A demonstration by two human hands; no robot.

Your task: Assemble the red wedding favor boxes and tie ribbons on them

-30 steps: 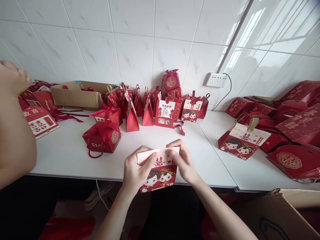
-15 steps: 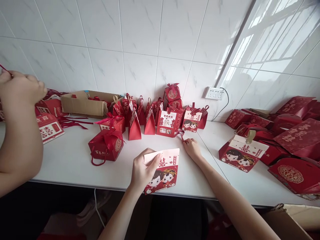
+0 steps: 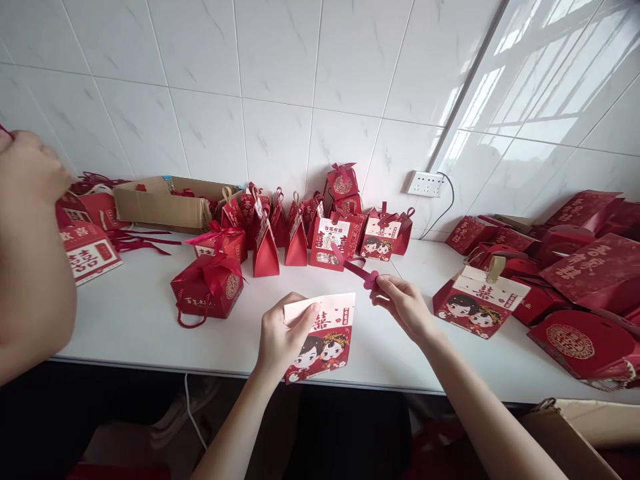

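Note:
My left hand [image 3: 283, 337] is closed on a red and white gift box [image 3: 327, 340] printed with two cartoon figures, thumb on its front. The box is held up near the table's front edge. To its right, my right hand [image 3: 405, 303] pinches a dark red ribbon strap [image 3: 357, 269] with a small rounded end at the fingertips. The strap points up and left, in front of an upright red box with a white panel [image 3: 331, 233]. Strap and held box are apart. A similar cartoon gift box with a beige loop [image 3: 483, 300] stands right of my right hand.
Several red boxes [image 3: 266, 250] stand in a row by the tiled wall. A bow-tied box [image 3: 207, 287] sits left. Behind are a cardboard tray [image 3: 163, 208] and a socket strip [image 3: 424, 183]. Red boxes [image 3: 567, 340] pile up at right. Another person's arm [image 3: 35, 253] is far left.
My right hand has lifted off the tabletop with the ribbon strap, turning and moving slightly right. My left hand keeps its hold on the gift box. The other person's arm has shifted left.

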